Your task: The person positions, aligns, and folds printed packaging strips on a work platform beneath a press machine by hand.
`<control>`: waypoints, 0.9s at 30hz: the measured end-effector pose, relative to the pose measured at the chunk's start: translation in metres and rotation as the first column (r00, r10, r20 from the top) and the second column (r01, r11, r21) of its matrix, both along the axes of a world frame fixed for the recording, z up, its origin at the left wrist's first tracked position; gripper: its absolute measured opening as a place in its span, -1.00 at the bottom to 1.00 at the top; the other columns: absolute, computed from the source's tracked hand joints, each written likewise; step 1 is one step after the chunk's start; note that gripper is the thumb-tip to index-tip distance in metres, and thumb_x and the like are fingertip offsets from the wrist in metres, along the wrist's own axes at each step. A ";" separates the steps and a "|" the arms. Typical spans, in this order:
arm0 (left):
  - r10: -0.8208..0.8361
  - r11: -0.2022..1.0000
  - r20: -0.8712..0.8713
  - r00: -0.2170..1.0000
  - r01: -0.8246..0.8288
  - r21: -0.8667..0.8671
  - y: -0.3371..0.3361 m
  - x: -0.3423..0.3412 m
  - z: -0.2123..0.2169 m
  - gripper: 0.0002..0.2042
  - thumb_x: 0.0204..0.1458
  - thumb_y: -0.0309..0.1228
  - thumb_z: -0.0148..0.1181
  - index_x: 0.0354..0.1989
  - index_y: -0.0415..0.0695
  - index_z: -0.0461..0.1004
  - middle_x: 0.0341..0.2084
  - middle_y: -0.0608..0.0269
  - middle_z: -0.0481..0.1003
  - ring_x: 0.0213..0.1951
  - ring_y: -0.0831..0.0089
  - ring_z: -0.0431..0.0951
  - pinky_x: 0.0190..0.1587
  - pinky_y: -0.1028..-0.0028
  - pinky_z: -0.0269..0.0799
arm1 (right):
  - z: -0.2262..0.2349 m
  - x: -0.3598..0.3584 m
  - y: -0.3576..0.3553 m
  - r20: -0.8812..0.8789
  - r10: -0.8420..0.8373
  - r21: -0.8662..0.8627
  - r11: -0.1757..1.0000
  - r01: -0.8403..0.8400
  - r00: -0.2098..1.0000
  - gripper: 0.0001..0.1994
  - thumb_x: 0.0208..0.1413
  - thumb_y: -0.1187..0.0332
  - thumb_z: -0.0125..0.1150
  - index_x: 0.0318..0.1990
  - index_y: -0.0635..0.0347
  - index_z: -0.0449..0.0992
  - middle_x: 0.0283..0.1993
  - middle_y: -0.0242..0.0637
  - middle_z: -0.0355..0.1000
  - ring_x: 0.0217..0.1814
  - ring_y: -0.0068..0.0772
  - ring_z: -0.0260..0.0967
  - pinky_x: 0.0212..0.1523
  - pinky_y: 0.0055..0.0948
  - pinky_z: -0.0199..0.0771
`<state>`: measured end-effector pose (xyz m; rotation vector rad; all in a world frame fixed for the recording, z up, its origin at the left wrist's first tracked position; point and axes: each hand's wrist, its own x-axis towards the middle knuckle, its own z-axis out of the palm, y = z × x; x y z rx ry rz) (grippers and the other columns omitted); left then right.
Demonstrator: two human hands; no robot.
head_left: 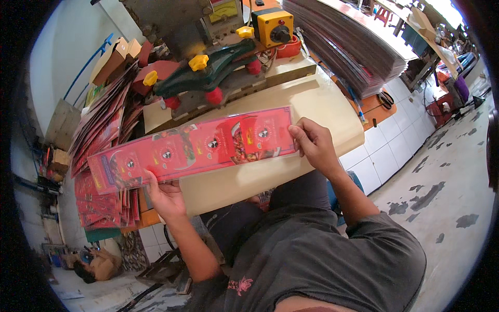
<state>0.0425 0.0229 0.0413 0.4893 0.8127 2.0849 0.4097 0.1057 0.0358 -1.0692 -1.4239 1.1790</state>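
Note:
A long red printed strip with a glossy clear plastic covering (200, 148) is held aslant over a cream-coloured padded board (249, 182). Its left end sits lower than its right. My right hand (317, 144) pinches the right end between thumb and fingers. Near the left end, my left hand (167, 197) grips the lower edge, thumb on top and fingers partly hidden underneath. Just beyond the strip stands a press-like machine with a dark green bracket (208, 75), yellow star knobs and red round feet.
Stacked red printed sheets (106, 117) lean at the left, above a looser pile (99, 205). A tall stack of flat sheets (343, 47) stands at the far right, near black-handled scissors (385, 100). A yellow control box (274, 30) sits behind. Another person (106, 264) is at lower left.

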 end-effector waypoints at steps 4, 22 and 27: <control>-0.026 0.997 -0.016 1.000 0.025 -0.078 -0.003 0.002 -0.013 -0.59 0.38 -0.33 0.17 0.34 -0.09 0.31 0.13 0.08 0.56 0.00 0.20 0.69 -0.04 0.16 0.76 | -0.001 0.003 0.003 0.163 -0.115 0.137 0.986 0.093 0.980 -0.64 0.43 0.19 0.21 -0.39 0.26 0.51 -0.62 -0.37 0.40 -0.57 -0.62 0.32 -0.49 -0.45 0.33; -0.292 0.911 -0.355 0.888 0.146 -0.385 -0.041 0.048 -0.035 -0.66 0.34 -0.22 0.26 0.03 -0.29 0.53 -0.27 0.12 0.66 -0.31 0.26 0.74 -0.42 0.48 0.59 | -0.028 0.042 0.030 0.197 -0.292 0.248 0.938 0.241 0.936 -0.65 0.46 0.20 0.14 -0.33 0.32 0.49 -0.54 -0.34 0.24 -0.44 -0.61 0.16 -0.39 -0.43 0.23; -0.142 0.951 -0.327 0.934 0.037 -0.307 -0.039 0.056 -0.053 -0.66 0.34 -0.20 0.28 -0.03 -0.30 0.57 -0.33 0.15 0.66 -0.38 0.36 0.71 -0.42 0.50 0.55 | -0.028 0.038 0.029 0.132 -0.255 0.164 0.959 0.232 0.958 -0.66 0.49 0.22 0.11 -0.32 0.29 0.47 -0.48 -0.49 0.23 -0.37 -0.69 0.12 -0.35 -0.52 0.20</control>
